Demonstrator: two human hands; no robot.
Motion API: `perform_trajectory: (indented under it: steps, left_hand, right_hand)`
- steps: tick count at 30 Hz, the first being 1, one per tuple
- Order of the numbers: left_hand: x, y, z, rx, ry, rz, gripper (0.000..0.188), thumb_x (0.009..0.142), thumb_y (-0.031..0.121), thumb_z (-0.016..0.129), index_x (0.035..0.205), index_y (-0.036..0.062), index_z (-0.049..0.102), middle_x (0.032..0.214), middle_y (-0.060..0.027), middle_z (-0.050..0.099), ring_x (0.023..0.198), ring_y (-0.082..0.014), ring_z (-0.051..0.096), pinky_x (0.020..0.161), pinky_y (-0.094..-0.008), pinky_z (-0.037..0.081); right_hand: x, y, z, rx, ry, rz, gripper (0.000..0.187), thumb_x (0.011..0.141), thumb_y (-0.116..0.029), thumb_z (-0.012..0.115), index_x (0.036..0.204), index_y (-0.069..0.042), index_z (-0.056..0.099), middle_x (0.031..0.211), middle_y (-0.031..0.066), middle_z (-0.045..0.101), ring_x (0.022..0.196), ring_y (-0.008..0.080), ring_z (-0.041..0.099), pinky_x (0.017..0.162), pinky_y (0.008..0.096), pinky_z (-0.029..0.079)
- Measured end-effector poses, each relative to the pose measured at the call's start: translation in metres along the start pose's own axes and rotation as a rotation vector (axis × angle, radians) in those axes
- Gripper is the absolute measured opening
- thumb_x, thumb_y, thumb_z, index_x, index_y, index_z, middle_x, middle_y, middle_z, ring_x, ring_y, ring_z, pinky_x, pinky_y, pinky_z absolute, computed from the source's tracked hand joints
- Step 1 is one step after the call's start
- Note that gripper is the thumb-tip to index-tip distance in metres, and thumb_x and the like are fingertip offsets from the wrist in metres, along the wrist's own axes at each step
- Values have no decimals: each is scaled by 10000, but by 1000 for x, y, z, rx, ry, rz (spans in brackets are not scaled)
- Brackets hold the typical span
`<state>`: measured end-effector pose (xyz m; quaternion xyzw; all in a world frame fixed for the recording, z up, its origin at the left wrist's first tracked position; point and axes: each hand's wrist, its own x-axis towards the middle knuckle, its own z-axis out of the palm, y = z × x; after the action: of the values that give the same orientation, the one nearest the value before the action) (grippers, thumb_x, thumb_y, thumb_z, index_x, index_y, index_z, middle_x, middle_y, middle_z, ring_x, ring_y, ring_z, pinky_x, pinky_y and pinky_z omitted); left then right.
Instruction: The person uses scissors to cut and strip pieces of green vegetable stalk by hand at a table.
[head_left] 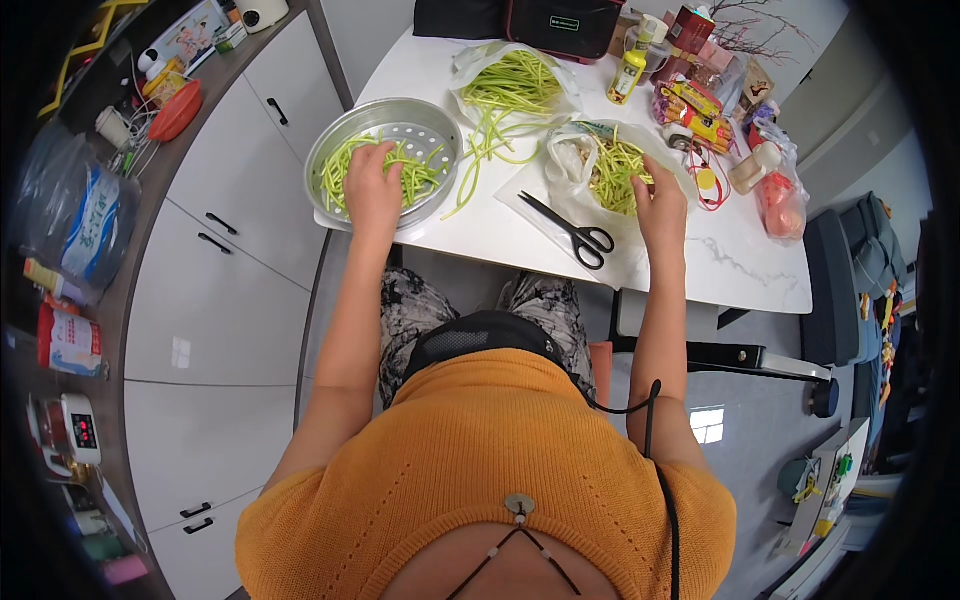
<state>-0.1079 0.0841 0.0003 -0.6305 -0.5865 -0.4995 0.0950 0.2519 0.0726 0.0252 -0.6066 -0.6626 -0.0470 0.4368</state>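
Observation:
My left hand (372,190) reaches down into a round metal pan with a perforated steamer insert (448,130). Cut green vegetable stems (338,168) lie in it, and my curled fingers touch them; what they grip is partly hidden. Over the edge of an opened white plastic bag (565,165), my right hand (662,205) pinches a short green stem between thumb and fingers. That bag holds a heap of short green pieces (615,175). Between my hands, black-handled scissors (575,232) lie on a flat clear plastic sheet (535,222). Farther back, long uncut stems (510,85) spill from another bag (470,68).
The white table (740,265) has its near edge at my lap. At its right side stand a yellow bottle (627,75), snack packages (695,115) and a bag of reddish round items (780,205). A black case (560,28) is at the back. Cabinets (225,270) line my left.

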Motion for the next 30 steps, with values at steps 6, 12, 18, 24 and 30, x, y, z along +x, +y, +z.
perform_trajectory:
  steps: [6, 12, 18, 24, 30]
  left_hand:
    - [-27, 31, 9, -16, -97, 264, 140, 740, 41, 586, 878, 53, 597, 919, -106, 560, 799, -298, 571, 686, -394, 461]
    - [-68, 42, 29, 141, -538, 81, 210, 795, 33, 498, 1004, 50, 500, 940, -148, 536, 723, -370, 593, 611, -448, 483]
    - [-69, 34, 35, 212, -573, 32, 132, 747, 0, 509, 872, 37, 489, 891, -149, 546, 716, -374, 592, 612, -459, 479]
    - [-75, 22, 51, -305, -530, -61, 106, 729, -1, 582, 808, 30, 518, 679, -100, 555, 570, -240, 575, 495, -330, 454]
    - [-76, 60, 46, -1023, -685, -784, 91, 787, 25, 605, 804, 54, 520, 649, 27, 508, 505, -43, 480, 437, -171, 365]
  right_hand:
    - [-11, 0, 0, -82, -101, 50, 203, 795, -140, 620, 985, -70, 625, 973, 117, 611, 708, 270, 601, 664, 354, 471]
    - [-31, -14, 5, 55, -144, 78, 151, 802, -165, 613, 913, -67, 642, 883, 106, 630, 671, 267, 599, 637, 350, 471]
    - [-47, -28, 8, 129, -259, 123, 150, 801, -169, 616, 901, -65, 656, 850, 115, 643, 659, 265, 617, 616, 343, 479]
    - [-59, -39, 24, 292, -355, 95, 153, 803, -157, 607, 900, -49, 653, 835, 132, 645, 668, 270, 615, 629, 330, 478]
    - [-68, -47, 44, 504, -547, 266, 209, 835, -212, 598, 920, -30, 654, 611, 78, 602, 508, 114, 550, 511, 261, 442]
